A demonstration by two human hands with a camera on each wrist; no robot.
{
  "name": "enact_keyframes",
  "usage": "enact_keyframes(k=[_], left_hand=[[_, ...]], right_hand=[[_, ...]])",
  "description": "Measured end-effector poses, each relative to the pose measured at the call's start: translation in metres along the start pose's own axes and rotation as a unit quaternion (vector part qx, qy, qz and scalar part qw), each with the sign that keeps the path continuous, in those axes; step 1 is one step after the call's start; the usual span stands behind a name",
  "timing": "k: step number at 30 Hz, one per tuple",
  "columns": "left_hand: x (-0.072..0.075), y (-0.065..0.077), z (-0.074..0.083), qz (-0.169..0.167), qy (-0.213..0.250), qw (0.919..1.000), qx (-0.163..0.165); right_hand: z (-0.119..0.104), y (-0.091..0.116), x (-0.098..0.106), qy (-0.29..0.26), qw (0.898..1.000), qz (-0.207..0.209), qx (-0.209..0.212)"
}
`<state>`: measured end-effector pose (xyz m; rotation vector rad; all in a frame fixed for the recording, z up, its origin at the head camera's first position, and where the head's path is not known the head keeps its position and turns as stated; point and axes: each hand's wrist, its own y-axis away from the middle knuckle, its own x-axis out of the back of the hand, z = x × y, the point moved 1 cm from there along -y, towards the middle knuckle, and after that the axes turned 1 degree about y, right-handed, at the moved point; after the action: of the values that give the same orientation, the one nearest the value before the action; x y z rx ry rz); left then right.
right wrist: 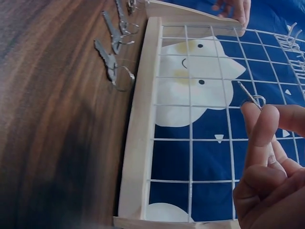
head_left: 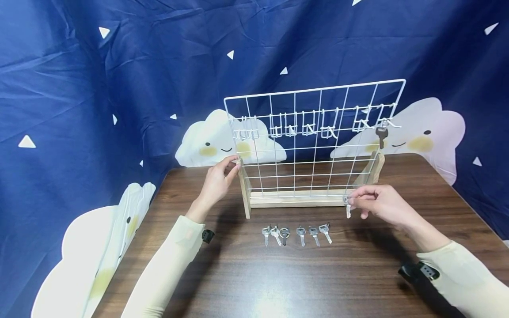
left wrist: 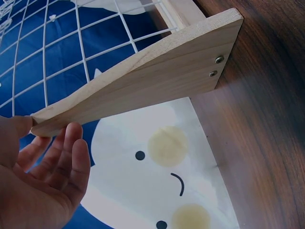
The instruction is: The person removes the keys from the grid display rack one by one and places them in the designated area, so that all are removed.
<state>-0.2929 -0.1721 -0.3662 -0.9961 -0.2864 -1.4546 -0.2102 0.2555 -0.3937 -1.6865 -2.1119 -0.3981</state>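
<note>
My left hand (head_left: 216, 180) grips the top of the wooden side piece (left wrist: 143, 78) of a white wire grid rack (head_left: 294, 150), thumb on one side and fingers beneath. Between the thumb and fingers of my right hand (head_left: 379, 204) is a silver key (head_left: 348, 212) with a ring, held in front of the rack's lower right corner. In the right wrist view the pinched key (right wrist: 249, 93) appears nearly edge-on. A dark key (head_left: 381, 136) hangs from the rightmost hook (head_left: 387, 123) of the rack.
Several keys with rings lie in a row on the wooden table before the rack, among them a silver key (head_left: 324, 232) and a darker key (head_left: 284, 235). More white hooks (head_left: 328, 130) line the grid's upper bar. A blue curtain (head_left: 159, 66) with clouds hangs behind.
</note>
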Motion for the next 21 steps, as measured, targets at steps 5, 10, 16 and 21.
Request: enact_keyframes(k=[5, 10, 16, 21], left_hand=[[0.000, 0.000, 0.000, 0.000, -0.001, 1.0000, 0.000], [0.000, 0.000, 0.000, 0.000, -0.001, 1.0000, 0.002], [0.001, 0.000, 0.000, 0.000, 0.001, 1.0000, 0.000], [0.001, 0.000, 0.000, 0.001, -0.001, 1.0000, 0.000]], right_hand=[[0.006, 0.000, -0.005, 0.001, 1.000, -0.015, -0.015], [0.015, -0.003, -0.009, -0.009, 0.999, -0.029, -0.034], [0.025, -0.006, -0.015, -0.019, 0.997, -0.047, -0.054], [0.032, -0.007, -0.020, -0.012, 0.996, -0.058, -0.069]])
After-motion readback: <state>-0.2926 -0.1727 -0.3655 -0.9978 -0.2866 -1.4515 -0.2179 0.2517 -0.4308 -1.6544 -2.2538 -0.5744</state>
